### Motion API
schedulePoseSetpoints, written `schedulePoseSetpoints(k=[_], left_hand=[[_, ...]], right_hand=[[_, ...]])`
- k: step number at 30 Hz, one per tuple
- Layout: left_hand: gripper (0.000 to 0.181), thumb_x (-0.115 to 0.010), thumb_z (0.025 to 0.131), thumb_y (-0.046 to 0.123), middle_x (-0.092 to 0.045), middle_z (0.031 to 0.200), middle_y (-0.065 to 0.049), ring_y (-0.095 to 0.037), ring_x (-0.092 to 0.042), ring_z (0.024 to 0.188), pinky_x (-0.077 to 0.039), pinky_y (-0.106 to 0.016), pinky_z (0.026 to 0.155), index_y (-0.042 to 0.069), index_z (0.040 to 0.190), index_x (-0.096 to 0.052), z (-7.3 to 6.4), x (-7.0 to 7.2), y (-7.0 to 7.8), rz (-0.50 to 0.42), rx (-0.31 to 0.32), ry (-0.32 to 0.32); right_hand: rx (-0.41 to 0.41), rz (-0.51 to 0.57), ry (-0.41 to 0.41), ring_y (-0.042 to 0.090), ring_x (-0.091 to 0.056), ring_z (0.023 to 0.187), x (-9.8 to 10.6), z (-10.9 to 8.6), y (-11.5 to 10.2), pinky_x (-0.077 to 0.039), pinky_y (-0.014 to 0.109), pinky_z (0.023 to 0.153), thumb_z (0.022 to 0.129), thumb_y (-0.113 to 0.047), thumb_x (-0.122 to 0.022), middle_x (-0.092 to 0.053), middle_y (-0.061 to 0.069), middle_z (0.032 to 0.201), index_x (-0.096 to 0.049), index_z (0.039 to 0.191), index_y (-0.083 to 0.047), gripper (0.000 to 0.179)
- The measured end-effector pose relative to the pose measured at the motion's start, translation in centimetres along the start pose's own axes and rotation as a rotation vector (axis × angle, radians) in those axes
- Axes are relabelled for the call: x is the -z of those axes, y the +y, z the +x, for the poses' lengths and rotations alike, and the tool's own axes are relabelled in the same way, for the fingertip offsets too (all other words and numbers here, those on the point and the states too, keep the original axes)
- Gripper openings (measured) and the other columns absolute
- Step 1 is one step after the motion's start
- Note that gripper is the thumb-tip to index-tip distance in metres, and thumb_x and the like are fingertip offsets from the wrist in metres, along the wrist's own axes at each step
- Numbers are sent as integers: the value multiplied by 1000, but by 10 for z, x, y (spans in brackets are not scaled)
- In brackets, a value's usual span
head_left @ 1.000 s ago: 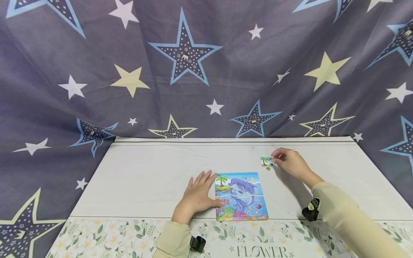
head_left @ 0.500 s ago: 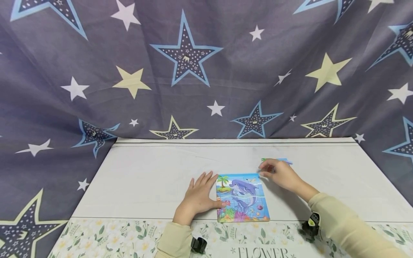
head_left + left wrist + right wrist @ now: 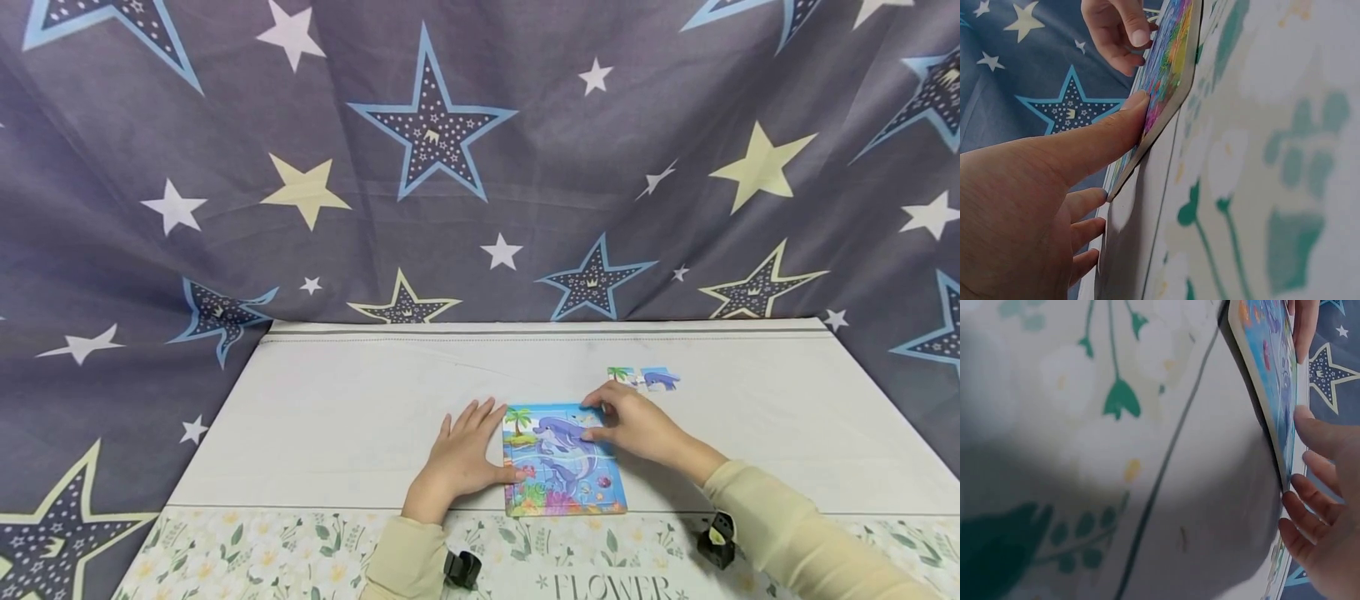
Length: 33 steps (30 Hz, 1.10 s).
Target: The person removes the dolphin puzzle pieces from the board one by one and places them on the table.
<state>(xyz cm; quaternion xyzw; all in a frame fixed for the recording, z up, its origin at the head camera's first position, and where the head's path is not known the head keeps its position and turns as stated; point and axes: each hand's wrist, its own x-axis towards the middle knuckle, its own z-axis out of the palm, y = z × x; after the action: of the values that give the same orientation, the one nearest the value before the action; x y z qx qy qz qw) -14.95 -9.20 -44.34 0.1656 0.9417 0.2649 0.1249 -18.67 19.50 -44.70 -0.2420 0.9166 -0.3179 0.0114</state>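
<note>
A square jigsaw puzzle (image 3: pixel 558 479) with a dolphin picture lies on the table, its frame a thin board seen edge-on in the wrist views. My left hand (image 3: pixel 462 454) is at its left side, the thumb (image 3: pixel 1107 134) resting on the picture and the other fingers spread toward the far left corner. Over the far right corner is my right hand (image 3: pixel 637 423), thumb on the dolphin and index finger at the back edge, a gap between them. In the right wrist view the other fingers (image 3: pixel 1310 506) curve loosely beside the board's edge.
Behind the right hand lie a loose palm-tree puzzle piece (image 3: pixel 618 374) and a loose dolphin piece (image 3: pixel 660 380), the first partly hidden by the hand. A white cloth with a floral front band (image 3: pixel 300 542) covers the table. A star-patterned curtain (image 3: pixel 450 225) hangs at the back.
My right hand has left the loose pieces and moved left and nearer, onto the puzzle's far right corner, uncovering the dolphin piece. The left hand stays at the puzzle's left edge.
</note>
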Motion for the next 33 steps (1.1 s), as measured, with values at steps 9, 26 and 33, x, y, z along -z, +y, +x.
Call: schedulePoseSetpoints(k=[9, 26, 33], left_hand=[[102, -78, 76, 56, -23, 163, -10, -33, -13, 150, -2, -60, 119, 12, 156, -32, 1, 0, 1, 10, 5, -4], [102, -78, 76, 57, -23, 162, -10, -33, -14, 150, -3, -60, 119, 12, 156, -32, 0, 0, 0, 9, 12, -2], [102, -78, 76, 56, -24, 162, -10, -33, -14, 150, -3, -61, 119, 13, 156, -32, 1, -1, 0, 0, 10, 3]], right_hand=[[-5, -75, -53, 14, -46, 80, -2, -1, -2, -43, 29, 66, 77, -27, -86, -57, 3, 107, -68, 115, -5, 47], [-9, -66, -58, 17, -46, 83, -3, 3, -8, -45, 36, 71, 74, -25, -86, -56, 3, 99, -65, 109, -4, 45], [-36, -64, -49, 18, -47, 83, -5, 2, -8, -46, 35, 72, 74, -24, -86, -56, 3, 100, -65, 109, -5, 45]])
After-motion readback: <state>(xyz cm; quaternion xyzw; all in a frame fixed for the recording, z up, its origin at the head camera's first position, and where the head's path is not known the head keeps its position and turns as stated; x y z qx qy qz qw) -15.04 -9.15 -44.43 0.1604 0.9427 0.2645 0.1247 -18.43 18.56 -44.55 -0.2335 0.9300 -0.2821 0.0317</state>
